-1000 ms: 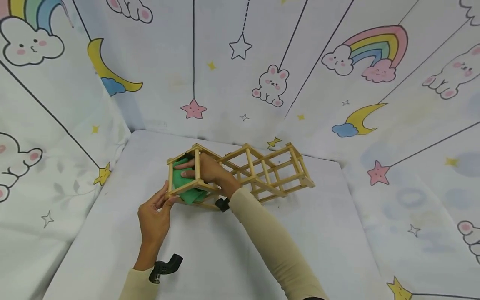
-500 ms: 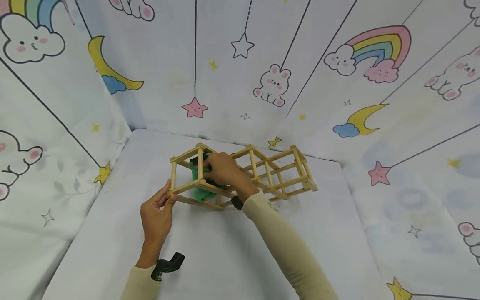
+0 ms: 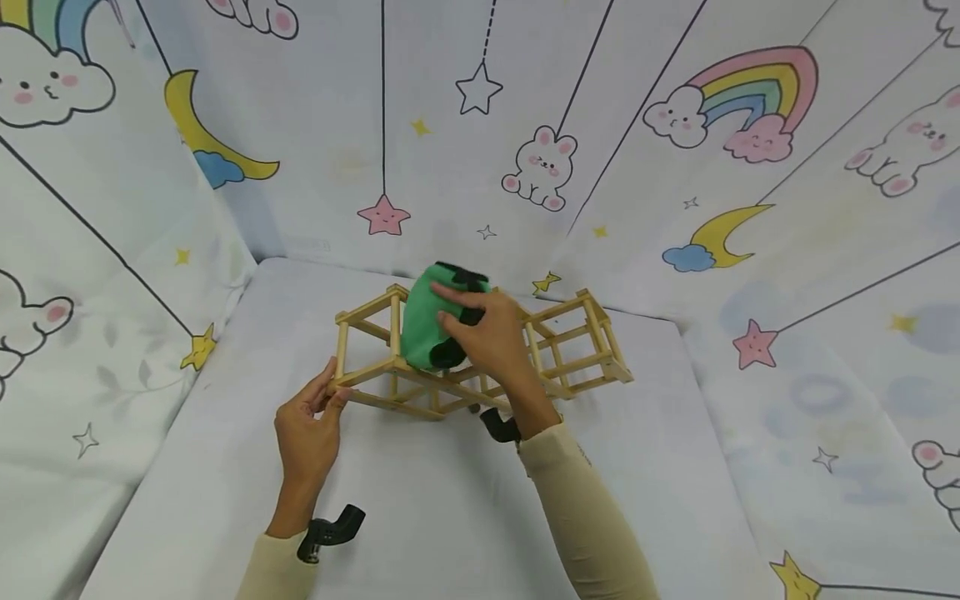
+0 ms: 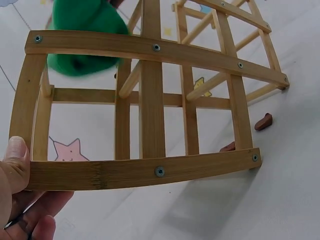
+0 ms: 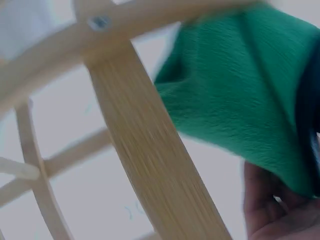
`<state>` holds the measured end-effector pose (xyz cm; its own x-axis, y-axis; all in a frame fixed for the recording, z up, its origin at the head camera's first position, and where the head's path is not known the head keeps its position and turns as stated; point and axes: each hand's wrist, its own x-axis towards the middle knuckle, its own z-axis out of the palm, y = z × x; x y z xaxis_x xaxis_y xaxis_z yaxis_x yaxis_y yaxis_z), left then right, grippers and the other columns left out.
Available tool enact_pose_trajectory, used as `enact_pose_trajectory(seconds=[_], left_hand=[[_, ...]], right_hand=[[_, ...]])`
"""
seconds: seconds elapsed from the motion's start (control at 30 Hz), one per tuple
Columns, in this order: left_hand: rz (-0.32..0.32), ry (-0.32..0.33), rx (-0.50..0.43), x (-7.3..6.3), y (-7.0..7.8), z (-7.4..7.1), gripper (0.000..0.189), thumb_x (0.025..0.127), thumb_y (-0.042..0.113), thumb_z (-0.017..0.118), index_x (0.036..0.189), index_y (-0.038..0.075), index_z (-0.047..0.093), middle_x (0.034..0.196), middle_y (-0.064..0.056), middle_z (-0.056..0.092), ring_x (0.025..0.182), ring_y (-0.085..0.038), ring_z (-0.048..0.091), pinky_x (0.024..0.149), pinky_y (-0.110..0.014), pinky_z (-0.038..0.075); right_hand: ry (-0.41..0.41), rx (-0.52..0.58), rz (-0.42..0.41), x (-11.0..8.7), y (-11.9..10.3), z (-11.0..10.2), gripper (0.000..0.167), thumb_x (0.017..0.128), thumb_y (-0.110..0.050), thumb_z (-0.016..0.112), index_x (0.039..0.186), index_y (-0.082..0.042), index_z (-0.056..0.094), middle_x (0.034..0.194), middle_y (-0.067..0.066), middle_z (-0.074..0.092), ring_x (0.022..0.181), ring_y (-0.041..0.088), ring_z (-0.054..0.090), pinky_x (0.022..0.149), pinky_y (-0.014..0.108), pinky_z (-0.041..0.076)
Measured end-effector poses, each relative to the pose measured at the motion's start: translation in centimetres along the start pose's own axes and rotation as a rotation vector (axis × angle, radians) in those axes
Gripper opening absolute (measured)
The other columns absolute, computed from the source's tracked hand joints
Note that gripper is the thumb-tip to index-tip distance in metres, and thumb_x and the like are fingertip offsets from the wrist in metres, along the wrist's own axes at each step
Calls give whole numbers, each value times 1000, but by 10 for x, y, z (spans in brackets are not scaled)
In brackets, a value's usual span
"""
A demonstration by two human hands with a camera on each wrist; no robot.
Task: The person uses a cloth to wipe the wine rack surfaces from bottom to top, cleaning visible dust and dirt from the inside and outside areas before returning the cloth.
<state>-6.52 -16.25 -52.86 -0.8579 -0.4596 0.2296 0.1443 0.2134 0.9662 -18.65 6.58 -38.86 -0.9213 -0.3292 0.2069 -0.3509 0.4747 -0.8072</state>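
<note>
In the head view, my left hand (image 3: 307, 433) pinches the near left corner of a slatted wooden rack (image 3: 367, 379), thumb against the end of a lower slat in the left wrist view. My right hand (image 3: 491, 337) holds a soft green fabric item with black patches (image 3: 427, 321), its fingers spread over the side. The item rises above the rack's left bays and overlaps the upper bars. In the right wrist view, the green fabric (image 5: 225, 90) droops behind a rack slat (image 5: 145, 135), with part of the hand (image 5: 280, 210) below it.
The zigzag rack extends right to its end frame (image 3: 611, 350) on a white-covered table (image 3: 420, 508). A small brown object (image 4: 263, 121) lies beside it. Printed cloth walls (image 3: 330, 117) rise at the back and sides.
My right hand has drawn the green fabric item from inside the rack's left bay up and to the right, above the bars. My left hand stays on the corner.
</note>
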Motion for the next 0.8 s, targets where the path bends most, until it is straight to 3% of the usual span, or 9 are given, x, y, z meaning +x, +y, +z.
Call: enact_pose_trajectory(seconds=[0.1, 0.2, 0.33, 0.43, 0.6, 0.8], left_hand=[[27, -22, 48, 0, 0, 0, 55, 94, 0, 78, 146, 9, 64, 126, -17, 76, 93, 6, 70, 78, -7, 51], [55, -26, 146, -2, 2, -1, 59, 94, 7, 81, 150, 11, 62, 132, -12, 76, 104, -7, 73, 89, -13, 50], [124, 8, 259, -4, 11, -4, 69, 88, 11, 88, 151, 16, 61, 135, -15, 74, 118, -33, 68, 98, -44, 47], [231, 16, 273, -1, 27, -1, 72, 83, 9, 92, 149, 15, 64, 136, -18, 73, 118, -41, 64, 94, -56, 44], [405, -38, 229, 9, 59, 19, 67, 77, 9, 94, 140, 11, 71, 136, -11, 74, 110, -38, 68, 94, -50, 43], [450, -61, 216, 20, 67, 42, 44, 79, 10, 92, 121, 5, 80, 125, -10, 77, 89, -32, 74, 82, -43, 46]], right_hand=[[124, 241, -27, -10, 3, -26, 37, 94, -20, 84, 131, -24, 78, 147, 6, 68, 128, 20, 68, 98, 37, 61], [188, 338, -4, -24, 9, -60, 42, 93, -17, 86, 133, -19, 76, 148, 6, 66, 128, 26, 68, 99, 35, 61], [274, 285, 59, -47, 28, -109, 45, 93, -12, 84, 137, -18, 73, 153, 9, 62, 133, 23, 64, 98, 23, 58], [323, 247, 128, -65, 46, -142, 47, 94, -10, 83, 139, -15, 71, 159, 13, 56, 138, 23, 60, 97, 18, 57], [293, 187, 272, -86, 77, -171, 52, 98, -16, 80, 147, -17, 65, 166, 16, 46, 146, 28, 53, 96, 13, 54], [261, 162, 329, -97, 97, -169, 52, 100, -24, 78, 149, -23, 63, 168, 12, 43, 150, 32, 47, 97, 12, 52]])
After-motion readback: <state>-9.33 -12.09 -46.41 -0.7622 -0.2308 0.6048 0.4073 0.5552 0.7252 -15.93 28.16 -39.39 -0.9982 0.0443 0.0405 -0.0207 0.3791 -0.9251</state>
